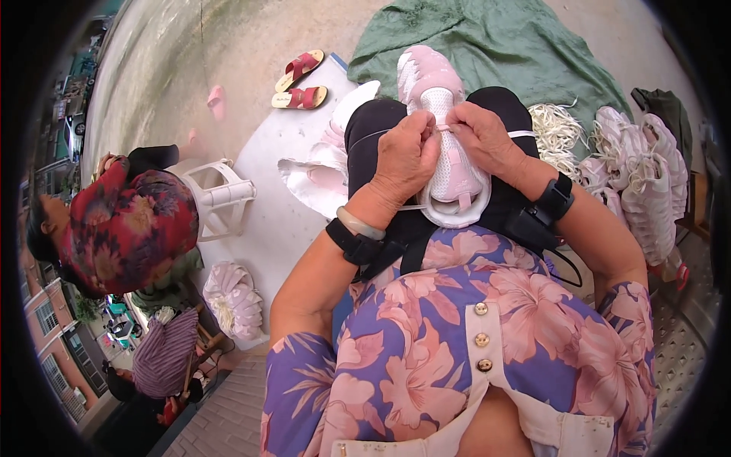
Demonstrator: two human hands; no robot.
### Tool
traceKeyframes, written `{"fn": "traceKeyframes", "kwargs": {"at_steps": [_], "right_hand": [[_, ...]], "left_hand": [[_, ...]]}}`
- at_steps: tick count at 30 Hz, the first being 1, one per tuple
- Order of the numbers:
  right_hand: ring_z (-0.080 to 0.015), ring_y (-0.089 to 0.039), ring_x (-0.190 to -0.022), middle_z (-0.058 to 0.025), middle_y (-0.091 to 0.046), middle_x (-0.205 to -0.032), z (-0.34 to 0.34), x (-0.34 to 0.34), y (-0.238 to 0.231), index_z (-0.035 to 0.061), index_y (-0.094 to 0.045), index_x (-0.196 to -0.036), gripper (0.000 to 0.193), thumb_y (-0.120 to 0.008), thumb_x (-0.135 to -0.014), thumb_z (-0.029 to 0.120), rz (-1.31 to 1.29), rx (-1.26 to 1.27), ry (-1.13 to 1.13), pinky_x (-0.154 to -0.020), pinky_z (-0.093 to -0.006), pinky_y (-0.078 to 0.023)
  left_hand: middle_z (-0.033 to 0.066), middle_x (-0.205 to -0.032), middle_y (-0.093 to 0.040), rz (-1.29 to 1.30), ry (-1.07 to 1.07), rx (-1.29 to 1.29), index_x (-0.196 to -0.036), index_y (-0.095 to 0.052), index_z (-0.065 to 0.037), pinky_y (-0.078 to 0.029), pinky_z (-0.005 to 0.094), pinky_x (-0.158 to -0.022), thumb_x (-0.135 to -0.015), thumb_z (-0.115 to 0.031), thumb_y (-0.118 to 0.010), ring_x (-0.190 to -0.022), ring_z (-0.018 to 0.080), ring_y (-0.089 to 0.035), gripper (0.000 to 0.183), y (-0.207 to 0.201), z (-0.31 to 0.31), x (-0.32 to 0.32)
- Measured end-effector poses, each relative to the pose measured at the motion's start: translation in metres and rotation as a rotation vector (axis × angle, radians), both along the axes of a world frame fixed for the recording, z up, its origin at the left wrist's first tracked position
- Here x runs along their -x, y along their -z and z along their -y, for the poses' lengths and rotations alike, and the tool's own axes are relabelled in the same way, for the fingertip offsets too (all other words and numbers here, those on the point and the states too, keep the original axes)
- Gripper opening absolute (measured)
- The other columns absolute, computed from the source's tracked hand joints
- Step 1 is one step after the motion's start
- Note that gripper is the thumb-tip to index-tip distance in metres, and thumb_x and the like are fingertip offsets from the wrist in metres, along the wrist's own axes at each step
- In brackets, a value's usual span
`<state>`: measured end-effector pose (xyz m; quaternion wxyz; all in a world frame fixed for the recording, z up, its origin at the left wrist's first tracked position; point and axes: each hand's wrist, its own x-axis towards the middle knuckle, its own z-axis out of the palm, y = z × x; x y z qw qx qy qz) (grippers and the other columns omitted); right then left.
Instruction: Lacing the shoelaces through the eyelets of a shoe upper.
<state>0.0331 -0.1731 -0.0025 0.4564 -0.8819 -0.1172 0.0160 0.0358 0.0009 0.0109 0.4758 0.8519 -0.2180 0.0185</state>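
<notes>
A pink-and-white sneaker (431,70) lies lengthwise across my lap, its toe pointing away from me and its heel opening near my belly. My left hand (407,156) is closed in a pinch over the left side of the tongue. Opposite it, my right hand (487,142) pinches at the right side, the fingertips of both nearly meeting at a small band on the tongue. A white shoelace (522,133) runs out past my right hand, and a thin strand shows left of my left hand. The fingertips partly hide the lace between them.
Loose white laces (556,129) and stacked pale sneakers (636,171) lie at the right. Green cloth (487,38) spreads ahead. At the left are more shoes (232,301), a white plastic stool (221,194), red sandals (301,97) and a seated person (129,221); another person (164,354) sits beyond.
</notes>
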Motion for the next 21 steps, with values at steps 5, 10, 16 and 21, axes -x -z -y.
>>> {"fn": "traceKeyframes", "kwargs": {"at_steps": [5,10,16,21], "right_hand": [[-0.0359,-0.058,-0.08,-0.018,-0.06,-0.08,-0.002,-0.005,0.003,0.0025,-0.058,-0.084,0.015,-0.052,-0.082,0.016,-0.102,0.002,0.004,-0.071,-0.0413,-0.045],[-0.0263,-0.053,-0.072,-0.0143,-0.055,-0.074,0.003,-0.011,0.003,0.0009,-0.057,-0.084,0.013,-0.051,-0.082,0.013,-0.13,-0.052,-0.036,-0.066,-0.0359,-0.043],[-0.0163,-0.047,-0.065,-0.01,-0.05,-0.068,0.005,-0.016,-0.002,-0.0009,-0.054,-0.083,0.01,-0.053,-0.083,0.009,-0.152,-0.036,-0.11,-0.061,-0.0309,-0.041],[-0.0132,-0.046,-0.065,-0.0066,-0.047,-0.066,0.008,-0.018,-0.014,0.0005,-0.051,-0.08,0.011,-0.054,-0.084,0.011,-0.202,0.021,-0.146,-0.06,-0.0296,-0.04]], "left_hand": [[0.0121,-0.073,-0.059,0.088,-0.009,0.023,-0.09,-0.056,-0.002,-0.046,0.0314,-0.056,-0.08,-0.004,-0.062,-0.059,0.0237,-0.058,0.012,0.007,0.002,0.0],[0.0124,-0.073,-0.059,0.128,-0.055,0.035,-0.086,-0.056,-0.003,-0.047,0.0315,-0.058,-0.08,-0.005,-0.063,-0.062,0.0252,-0.059,0.01,0.013,0.008,-0.001],[0.0133,-0.071,-0.058,0.197,-0.071,-0.036,-0.083,-0.055,-0.003,-0.046,0.0333,-0.058,-0.08,-0.008,-0.064,-0.062,0.0282,-0.059,0.011,0.013,0.009,0.0],[0.0141,-0.069,-0.056,0.152,-0.074,-0.023,-0.081,-0.053,-0.003,-0.045,0.033,-0.057,-0.081,-0.008,-0.062,-0.06,0.0276,-0.056,0.01,0.011,0.013,-0.003]]}}
